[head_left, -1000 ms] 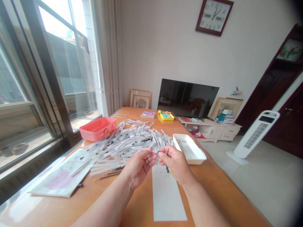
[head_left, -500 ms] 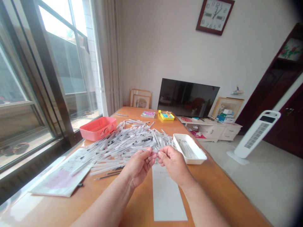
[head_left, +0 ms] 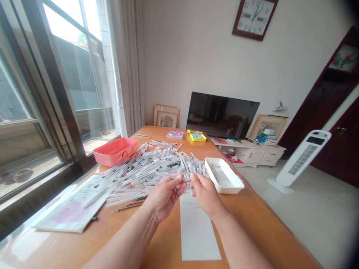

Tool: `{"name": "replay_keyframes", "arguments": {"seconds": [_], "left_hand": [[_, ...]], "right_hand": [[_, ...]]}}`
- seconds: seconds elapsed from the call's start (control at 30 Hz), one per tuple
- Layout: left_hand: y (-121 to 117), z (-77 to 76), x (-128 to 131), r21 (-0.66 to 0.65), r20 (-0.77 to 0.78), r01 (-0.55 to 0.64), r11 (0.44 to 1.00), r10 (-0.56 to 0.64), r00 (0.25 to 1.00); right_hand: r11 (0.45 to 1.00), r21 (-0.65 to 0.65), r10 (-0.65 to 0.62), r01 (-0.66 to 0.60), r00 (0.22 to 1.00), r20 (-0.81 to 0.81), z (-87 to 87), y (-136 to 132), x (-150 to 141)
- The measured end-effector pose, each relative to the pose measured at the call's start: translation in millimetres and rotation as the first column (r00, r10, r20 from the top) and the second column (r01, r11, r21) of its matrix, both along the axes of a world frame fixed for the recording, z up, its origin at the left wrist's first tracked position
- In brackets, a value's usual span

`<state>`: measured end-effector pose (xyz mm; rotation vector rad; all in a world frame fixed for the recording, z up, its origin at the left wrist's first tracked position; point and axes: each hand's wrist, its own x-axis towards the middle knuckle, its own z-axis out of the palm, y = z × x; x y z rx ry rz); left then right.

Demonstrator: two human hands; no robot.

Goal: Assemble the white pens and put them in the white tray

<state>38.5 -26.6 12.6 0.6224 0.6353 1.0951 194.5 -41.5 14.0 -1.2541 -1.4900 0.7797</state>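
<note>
White plastic pens (head_left: 146,168) lie in a loose, crisscrossed heap on the glossy wooden tabletop (head_left: 252,228), between a coral plastic basket (head_left: 114,151) and a white rectangular tray (head_left: 224,176). Curved fingers (head_left: 178,183) of the left hand (head_left: 164,198) and the right hand (head_left: 206,194) meet at the heap's near edge; any pinched item cannot be made out.

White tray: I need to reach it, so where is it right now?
In the head view, the white tray sits right of the heap of pens, just beyond the right hand, on the wooden table.
</note>
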Motion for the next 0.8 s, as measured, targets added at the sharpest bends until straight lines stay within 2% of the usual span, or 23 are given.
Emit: {"name": "replay_keyframes", "arguments": {"seconds": [0.13,0.27,0.43,0.67,0.8], "left_hand": [[2.3,-2.2,-0.3,0.016,-0.01,-0.001,1.0,0.001,1.0],[5.7,-4.8,-1.0,-0.002,-0.001,-0.027,1.0,0.027,1.0],[5.9,-6.2,-1.4,-0.016,0.028,-0.04,0.999,0.041,0.999],[3.7,-3.7,-0.8,0.002,0.008,-0.005,1.0,0.005,1.0],[5.4,-3.0,-2.2,-0.007,0.017,-0.029,1.0,0.029,0.999]], "right_hand": [[0.998,-0.066,0.006,-0.009,0.998,-0.057,-0.8,0.2,-2.3],[0.999,0.036,-0.035,0.036,0.999,-0.02,-2.5,0.0,-0.1],[0.995,0.103,-0.018,0.014,0.999,0.042,-4.4,1.1,1.8],[0.998,-0.061,-0.024,0.025,1.0,0.011,-7.6,3.7,1.6],[0.999,0.021,-0.031,0.031,0.999,0.01,-4.1,0.5,2.2]]}}
